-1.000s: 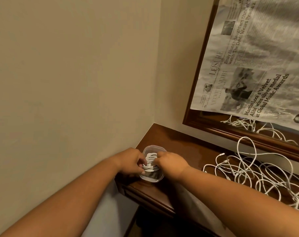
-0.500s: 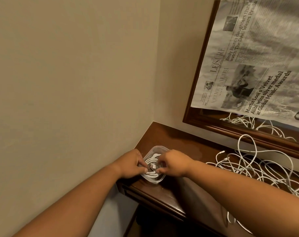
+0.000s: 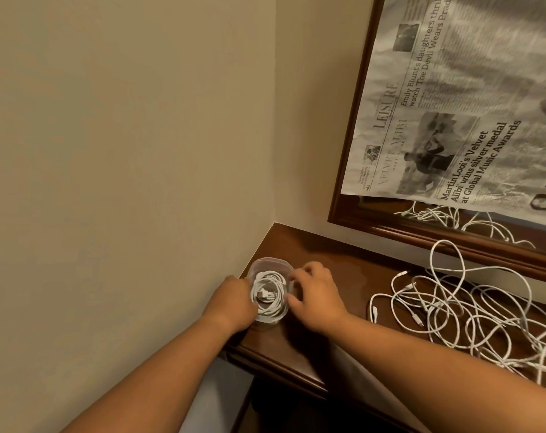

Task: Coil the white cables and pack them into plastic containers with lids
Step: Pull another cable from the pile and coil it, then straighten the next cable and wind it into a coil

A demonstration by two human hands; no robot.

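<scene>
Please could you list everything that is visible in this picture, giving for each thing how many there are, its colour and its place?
container: one, clear plastic, open, left end of the table near the wall corner
coiled cable: one coil, white, inside the container
loose cables: tangled heap, count unclear, white, right part of the table
table: one, dark brown wood, against the walls
frame: one, dark brown wood, on the wall above the table
newspaper: one sheet, grey and white, covering most of the frame
walls: two, beige, meeting at the corner
left hand: one, at the container's left side, fingertips hidden
right hand: one, at its right side, thumb and finger on its wall
</scene>
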